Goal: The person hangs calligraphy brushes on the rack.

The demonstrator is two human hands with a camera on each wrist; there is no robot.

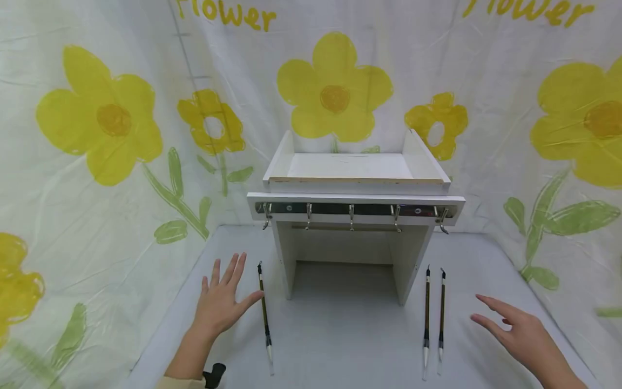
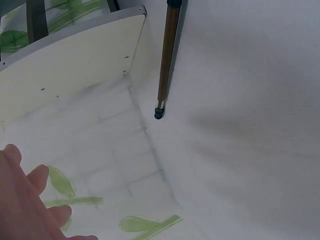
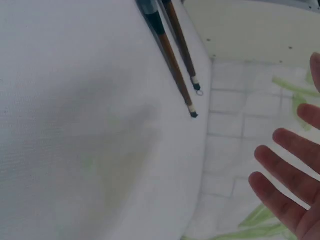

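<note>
My left hand [image 1: 220,303] has its fingers spread, with the thumb beside or over a calligraphy brush [image 1: 264,316] on the table; contact cannot be told. That brush's handle end [image 2: 165,75] also shows in the left wrist view, apart from the fingers. Two more calligraphy brushes lie side by side at the right: an inner brush [image 1: 426,319] and an outer brush [image 1: 441,313], white tips toward me. To the right of them my right hand [image 1: 522,335] holds nothing, its fingers extended; in the right wrist view the fingers [image 3: 287,185] are apart from both brushes.
A white wooden shelf [image 1: 408,265] stands at the table's back, with an open tray-like top [image 1: 350,165]. Several metal hooks [image 1: 351,216] hang on its front rail. Behind it is a cloth [image 1: 369,32] painted with yellow flowers. The white table [image 1: 350,346] spreads before it.
</note>
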